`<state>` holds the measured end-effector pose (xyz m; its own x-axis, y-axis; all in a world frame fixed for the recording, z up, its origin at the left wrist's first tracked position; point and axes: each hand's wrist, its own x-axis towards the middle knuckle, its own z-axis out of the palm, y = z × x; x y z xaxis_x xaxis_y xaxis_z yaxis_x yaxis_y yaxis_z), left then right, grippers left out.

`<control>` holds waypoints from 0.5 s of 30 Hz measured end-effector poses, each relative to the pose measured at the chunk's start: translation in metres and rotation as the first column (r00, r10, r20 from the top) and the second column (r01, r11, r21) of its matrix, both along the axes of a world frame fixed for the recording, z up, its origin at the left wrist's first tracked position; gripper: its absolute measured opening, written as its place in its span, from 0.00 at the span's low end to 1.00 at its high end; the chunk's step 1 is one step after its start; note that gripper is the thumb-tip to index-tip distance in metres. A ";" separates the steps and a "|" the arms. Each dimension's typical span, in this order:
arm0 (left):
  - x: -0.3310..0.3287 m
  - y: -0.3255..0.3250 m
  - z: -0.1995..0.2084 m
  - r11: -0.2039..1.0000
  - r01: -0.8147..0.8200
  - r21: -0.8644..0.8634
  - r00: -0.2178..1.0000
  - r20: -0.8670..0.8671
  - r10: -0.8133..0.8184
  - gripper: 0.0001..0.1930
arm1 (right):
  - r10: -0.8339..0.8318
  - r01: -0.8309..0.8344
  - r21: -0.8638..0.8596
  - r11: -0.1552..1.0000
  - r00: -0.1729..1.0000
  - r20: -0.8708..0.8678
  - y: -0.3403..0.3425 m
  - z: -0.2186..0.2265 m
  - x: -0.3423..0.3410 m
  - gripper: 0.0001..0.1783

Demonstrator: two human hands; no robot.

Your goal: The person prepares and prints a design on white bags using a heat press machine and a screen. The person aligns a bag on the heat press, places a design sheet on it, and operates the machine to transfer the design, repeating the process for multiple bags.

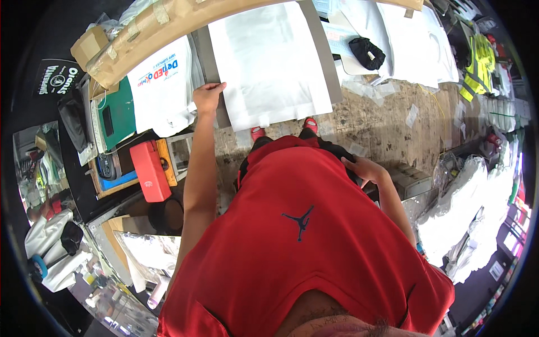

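One flat white rectangular sheet or bag with a slight sheen [269,62] sits at top centre, lying on a stiff grey board [327,64] that sticks out on both sides of it. Its long axis runs mostly up and down the frame, tipped a little so the lower end leans right and the top end leans left.

The left hand [208,98] is at its left edge, fingers curled in and thumb right on the border; can't tell if it's actually pinching the stuff or just touching. The right hand [365,168] is down by the dark trousers [332,147], fingers partly hidden, so no clue if they're spread or together.

As for clutter, a long taped brown cardboard piece [185,21] slants across the top left, crowding the sheet's upper end. A stack of white bags with blue and red print [163,104] is just left of the board. Further left there's a flat green case [119,115], with a bright red oblong box [150,171] below. Over to the right, a bunched black cloth ring [366,53] sits near some white fabric [418,48], and a yellow hi-vis vest [477,64] is upper right.
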<state>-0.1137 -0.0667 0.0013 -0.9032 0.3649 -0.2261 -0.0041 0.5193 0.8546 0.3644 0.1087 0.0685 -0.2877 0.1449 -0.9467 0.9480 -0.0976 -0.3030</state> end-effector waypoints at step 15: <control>0.007 -0.001 0.000 1.000 -0.024 0.006 0.997 -0.075 0.024 0.15 | 0.371 -0.315 0.515 0.797 0.929 -0.006 0.099 -0.031 -0.014 0.38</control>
